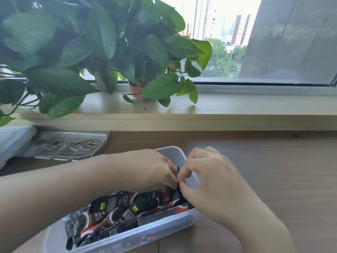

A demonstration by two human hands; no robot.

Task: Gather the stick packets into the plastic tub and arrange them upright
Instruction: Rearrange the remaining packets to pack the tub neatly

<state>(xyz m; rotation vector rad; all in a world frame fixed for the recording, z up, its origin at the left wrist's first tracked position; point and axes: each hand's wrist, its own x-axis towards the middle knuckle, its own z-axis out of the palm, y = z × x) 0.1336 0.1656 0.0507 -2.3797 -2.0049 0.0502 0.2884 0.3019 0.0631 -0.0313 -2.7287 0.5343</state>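
A translucent plastic tub [182, 222] lies on the wooden table in front of me, running from lower left to upper right. Several black and red stick packets [116, 214] lie heaped inside it, mostly flat or leaning. My left hand [145, 170] reaches into the tub's far end and its curled fingers grip the tops of some packets. My right hand [211, 181] comes in from the right and pinches the same bunch of packets [174, 193] between thumb and fingers. The hands hide most of that bunch.
A clear plastic lid with heart cut-outs [67, 145] lies at the back left beside a white box [12, 139]. A wooden sill [237, 114] behind the table carries leafy potted plants [102, 52]. Bare table surface [273, 179] lies to the right.
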